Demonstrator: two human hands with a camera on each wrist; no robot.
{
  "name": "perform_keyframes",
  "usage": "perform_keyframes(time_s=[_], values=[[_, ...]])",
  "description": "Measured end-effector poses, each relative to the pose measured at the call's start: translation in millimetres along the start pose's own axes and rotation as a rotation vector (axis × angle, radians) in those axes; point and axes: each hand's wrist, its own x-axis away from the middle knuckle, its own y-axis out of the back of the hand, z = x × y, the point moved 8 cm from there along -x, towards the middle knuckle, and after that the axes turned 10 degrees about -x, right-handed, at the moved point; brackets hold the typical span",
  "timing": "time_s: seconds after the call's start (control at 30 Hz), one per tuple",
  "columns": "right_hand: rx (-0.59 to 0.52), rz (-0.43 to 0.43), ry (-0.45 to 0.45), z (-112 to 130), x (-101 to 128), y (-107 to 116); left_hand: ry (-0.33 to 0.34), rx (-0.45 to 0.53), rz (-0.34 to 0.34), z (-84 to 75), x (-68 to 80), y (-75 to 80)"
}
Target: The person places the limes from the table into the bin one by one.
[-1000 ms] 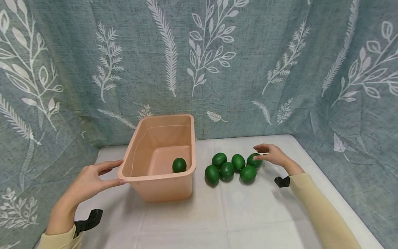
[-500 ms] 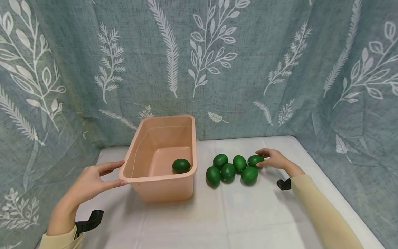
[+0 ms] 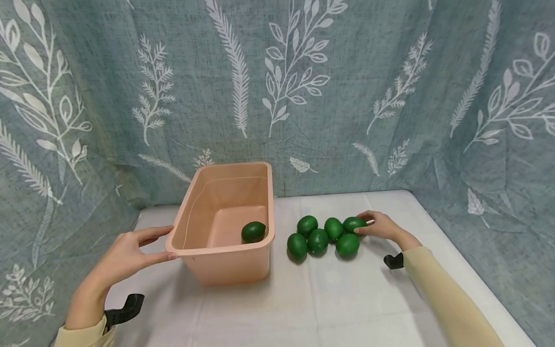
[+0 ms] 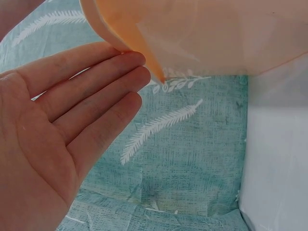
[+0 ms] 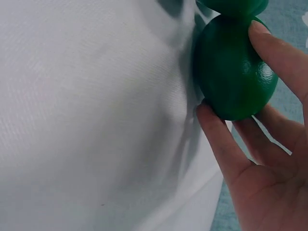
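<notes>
In the head view, my right hand [image 3: 381, 225] is at the right end of a group of dark green, lime-like fruits. Its thumb and fingers grip the rightmost lime-like fruit [image 3: 353, 224], which still lies among the others. The right wrist view shows that glossy oval fruit [image 5: 236, 67] between thumb and fingers, against another one [image 5: 238, 6]. My left hand [image 3: 127, 253] touches the near left corner of a peach-coloured plastic tub [image 3: 225, 265], fingers nearly straight, thumb apart. Inside the tub lies one lime-like fruit [image 3: 253, 232], near its right wall.
Several more lime-like fruits [image 3: 318, 241] lie close together on the white-covered table [image 3: 329, 303], right of the tub. A blue-green curtain [image 3: 329, 159] with white leaf patterns hangs behind and at both sides. Black wrist mounts [image 3: 125, 310] are on both arms.
My right hand has come down onto the rightmost fruit and its fingers have closed round it. The fruit in the tub has rolled slightly. My left hand stays at the tub's corner.
</notes>
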Motion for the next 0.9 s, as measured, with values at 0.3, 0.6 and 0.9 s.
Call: perform_keyframes(time_s=[0.3, 0.6, 0.9], values=[[0.034, -0.025, -0.005, -4.7, 0.1, 2.2, -0.001, -0.009, -0.009, 0.7, -0.5, 0.5], [0.024, -0.048, 0.009, 9.9, 8.5, 7.7, 0.004, -0.003, -0.006, 2.2, -1.3, -0.5], [0.015, -0.064, 0.027, 27.6, 8.6, 20.7, 0.01, 0.002, 0.007, 2.6, -2.5, -0.6]])
